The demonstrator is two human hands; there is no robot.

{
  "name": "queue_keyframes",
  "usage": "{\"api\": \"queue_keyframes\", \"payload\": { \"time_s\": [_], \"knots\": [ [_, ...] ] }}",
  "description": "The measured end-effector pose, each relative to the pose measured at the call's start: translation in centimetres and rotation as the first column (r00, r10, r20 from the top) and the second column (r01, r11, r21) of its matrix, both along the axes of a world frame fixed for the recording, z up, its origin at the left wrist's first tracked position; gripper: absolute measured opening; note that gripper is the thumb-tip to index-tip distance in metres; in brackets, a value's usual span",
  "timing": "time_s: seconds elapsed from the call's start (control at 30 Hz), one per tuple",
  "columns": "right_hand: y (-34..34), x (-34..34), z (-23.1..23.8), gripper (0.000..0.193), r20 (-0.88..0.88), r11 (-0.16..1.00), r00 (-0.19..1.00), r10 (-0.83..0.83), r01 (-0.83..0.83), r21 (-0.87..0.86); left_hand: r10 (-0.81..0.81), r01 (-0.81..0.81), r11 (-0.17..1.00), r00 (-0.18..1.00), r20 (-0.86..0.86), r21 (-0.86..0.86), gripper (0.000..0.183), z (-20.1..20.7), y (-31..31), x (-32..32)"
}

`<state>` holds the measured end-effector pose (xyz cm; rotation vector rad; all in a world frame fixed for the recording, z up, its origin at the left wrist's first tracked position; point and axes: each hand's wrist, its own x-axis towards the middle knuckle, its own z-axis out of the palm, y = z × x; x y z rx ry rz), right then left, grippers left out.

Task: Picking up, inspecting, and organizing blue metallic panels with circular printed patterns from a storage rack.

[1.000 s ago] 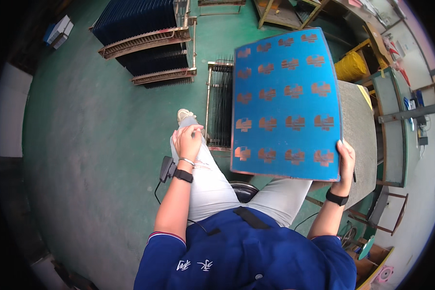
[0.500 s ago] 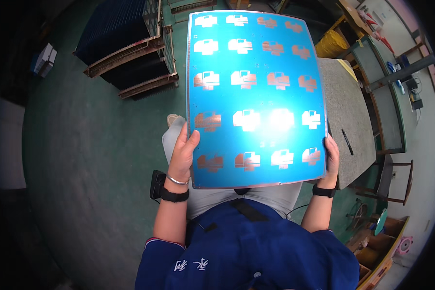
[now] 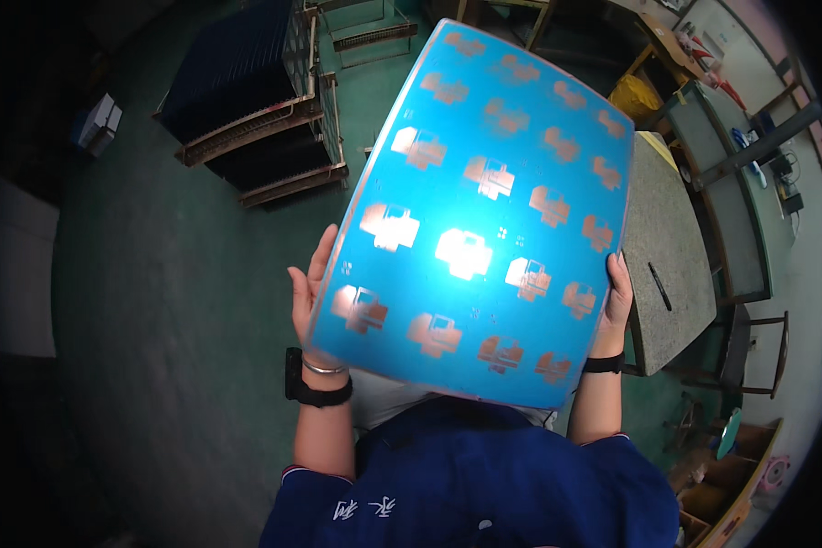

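Blue sheet (image 3: 475, 215) w/ copper-coloured patches is tilted up in front of the person's torso, L of the counter (image 3: 671, 228). L hand (image 3: 309, 283) spread at its L edge; R hand (image 3: 619, 290) pinching the R edge. Black pen (image 3: 659, 286) on counter.

From where I stand, I see a thin, stiff, rectangular panel (image 3: 521, 233), its face bright glossy blue. Twenty copper-coloured patterns, blocky with stepped outlines, run across it in five rows of four, with tiny copper marks between some of them. A narrow pale-to-coppery border rims it. It is held in the air, patterned face up, turned clockwise so its far end leans right. The right hand (image 3: 618, 288) grips its right edge; its left edge overlaps the open left hand (image 3: 309, 283). White glare covers its lower middle; some patterns look blurred.
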<state>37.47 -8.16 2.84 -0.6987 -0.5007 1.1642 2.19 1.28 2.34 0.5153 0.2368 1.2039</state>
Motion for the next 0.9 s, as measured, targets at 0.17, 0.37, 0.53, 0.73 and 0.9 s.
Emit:
{"api": "queue_keyframes", "payload": {
  "time_s": [0.17,0.37,0.53,0.73,0.9],
  "knots": [
    [1.2,-1.8,-1.4,0.043,-0.175,0.984,0.977,-0.118,0.139,0.112,0.019,0.016,0.990,0.968,0.248,-0.138,0.053,-2.5,-2.8,2.6],
    [0.3,-2.3,-1.4,0.041,-0.023,0.988,0.999,0.048,-0.045,0.147,-0.031,0.016,0.992,0.992,-0.124,-0.122,0.041,-2.8,-4.5,4.4],
    [-1.4,3.0,-0.3,0.033,-0.043,0.981,0.990,-0.136,0.141,0.135,0.033,-0.067,0.983,0.981,-0.190,-0.172,0.039,-3.8,-3.5,0.7],
    [-4.0,5.1,1.3,0.046,0.182,0.895,0.885,-0.429,0.444,-0.045,0.136,-0.181,0.974,0.947,-0.292,-0.133,0.036,-3.7,-3.3,-2.3],
    [-5.8,6.1,1.6,0.043,0.473,0.947,0.855,-0.213,0.300,-0.117,0.175,-0.240,0.965,0.887,-0.428,-0.103,0.040,-3.9,-3.4,-5.0]
  ]
}}
